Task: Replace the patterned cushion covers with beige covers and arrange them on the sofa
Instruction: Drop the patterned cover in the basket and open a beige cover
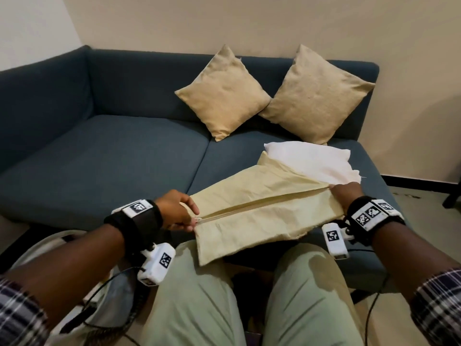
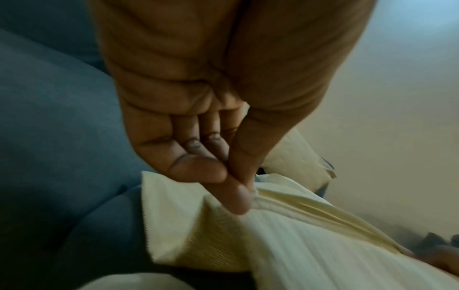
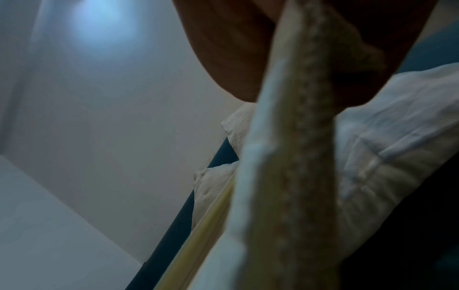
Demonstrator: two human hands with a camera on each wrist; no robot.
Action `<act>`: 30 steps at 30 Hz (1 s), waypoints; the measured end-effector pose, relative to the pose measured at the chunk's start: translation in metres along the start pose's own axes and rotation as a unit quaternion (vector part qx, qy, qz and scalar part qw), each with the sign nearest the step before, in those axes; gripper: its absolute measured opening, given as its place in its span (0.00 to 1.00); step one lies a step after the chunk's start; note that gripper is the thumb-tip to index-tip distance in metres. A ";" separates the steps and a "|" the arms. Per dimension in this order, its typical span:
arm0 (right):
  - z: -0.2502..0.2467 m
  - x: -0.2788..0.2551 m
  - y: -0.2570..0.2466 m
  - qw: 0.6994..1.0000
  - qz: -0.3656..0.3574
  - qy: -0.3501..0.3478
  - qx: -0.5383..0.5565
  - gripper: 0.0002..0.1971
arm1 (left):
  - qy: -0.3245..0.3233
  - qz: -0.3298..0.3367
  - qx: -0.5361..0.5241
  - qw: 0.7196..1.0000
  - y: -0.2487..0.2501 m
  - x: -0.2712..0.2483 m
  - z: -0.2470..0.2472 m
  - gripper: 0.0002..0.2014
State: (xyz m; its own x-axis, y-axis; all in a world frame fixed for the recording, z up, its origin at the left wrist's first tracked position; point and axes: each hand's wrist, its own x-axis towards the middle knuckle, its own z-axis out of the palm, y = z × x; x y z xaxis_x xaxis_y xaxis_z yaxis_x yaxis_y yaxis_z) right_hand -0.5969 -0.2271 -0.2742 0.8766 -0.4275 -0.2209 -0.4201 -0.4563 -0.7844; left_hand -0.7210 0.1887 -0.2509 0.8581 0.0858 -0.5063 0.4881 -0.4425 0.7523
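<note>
A pale beige cushion cover (image 1: 252,216) lies stretched across the front of the blue sofa (image 1: 104,156), its zipper line running from left to right. My left hand (image 1: 184,216) pinches the zipper end at the cover's left corner; the left wrist view shows thumb and fingers (image 2: 236,196) pressed together on the cover (image 2: 310,245). My right hand (image 1: 341,196) grips the cover's right end, and the fabric edge (image 3: 285,176) fills the right wrist view. A bare white cushion insert (image 1: 311,161) lies just behind the cover. Two beige-covered cushions (image 1: 224,93) (image 1: 316,96) stand on their corners against the backrest.
My knees in light green trousers (image 1: 199,295) sit below the sofa's front edge. Cables run from the wrist cameras down by my legs. The sofa's left seat cushion (image 1: 99,166) bears nothing. A wall rises behind the sofa; dark furniture legs (image 1: 452,201) stand at far right.
</note>
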 end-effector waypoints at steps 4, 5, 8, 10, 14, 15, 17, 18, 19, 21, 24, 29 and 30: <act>0.010 -0.009 0.000 0.997 -0.032 -0.030 -0.066 0.18 | 0.013 -0.039 -0.063 0.997 -0.032 -0.004 -0.023 0.08; 0.012 -0.013 0.000 0.994 -0.037 -0.045 -0.092 0.18 | 0.028 -0.043 -0.066 0.997 -0.038 -0.003 -0.022 0.07; 0.016 -0.020 0.002 0.985 -0.041 -0.088 -0.145 0.19 | 0.064 -0.035 -0.020 0.997 -0.048 0.002 -0.001 0.07; 0.016 -0.023 0.007 0.980 -0.047 -0.107 -0.158 0.17 | 0.053 -0.036 -0.004 0.998 -0.049 0.006 0.017 0.06; 0.020 -0.027 0.014 0.979 -0.060 -0.131 -0.142 0.13 | 0.039 0.009 0.250 0.968 -0.045 0.012 0.039 0.21; 0.022 -0.029 0.014 0.982 -0.067 -0.122 -0.129 0.15 | 0.039 0.010 0.331 0.943 -0.043 0.011 0.044 0.23; 0.024 -0.034 0.011 0.992 -0.070 -0.087 -0.066 0.10 | 0.030 0.004 0.375 0.927 -0.040 0.009 0.050 0.22; 0.026 -0.037 0.008 0.994 -0.071 -0.076 -0.035 0.06 | 0.026 0.009 0.357 0.934 -0.040 0.011 0.050 0.18; 0.027 -0.042 0.004 0.994 -0.077 -0.075 -0.020 0.05 | 0.031 0.015 0.315 0.948 -0.041 0.016 0.047 0.14; 0.035 -0.046 -0.005 0.991 -0.099 -0.090 -0.015 0.08 | 0.051 0.020 0.190 0.980 -0.042 0.024 0.037 0.11; 0.055 -0.048 -0.026 0.986 -0.131 -0.100 -0.005 0.12 | 0.085 0.027 0.026 0.996 -0.033 0.026 0.009 0.13; 0.091 -0.033 -0.085 0.973 -0.224 -0.040 0.033 0.07 | 0.268 0.177 -0.050 0.946 0.011 0.034 -0.071 0.20; 0.096 -0.030 -0.102 0.970 -0.237 -0.024 0.054 0.08 | 0.307 0.209 -0.068 0.926 0.021 0.030 -0.089 0.20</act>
State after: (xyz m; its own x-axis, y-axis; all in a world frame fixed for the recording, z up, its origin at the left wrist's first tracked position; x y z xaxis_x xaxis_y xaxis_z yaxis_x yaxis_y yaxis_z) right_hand -0.5576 -0.0923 -0.2431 0.9761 -0.1522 0.1550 0.0573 -0.5078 -0.8596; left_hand -0.6707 0.2615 -0.2130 0.8850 0.4424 0.1449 0.0729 -0.4391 0.8955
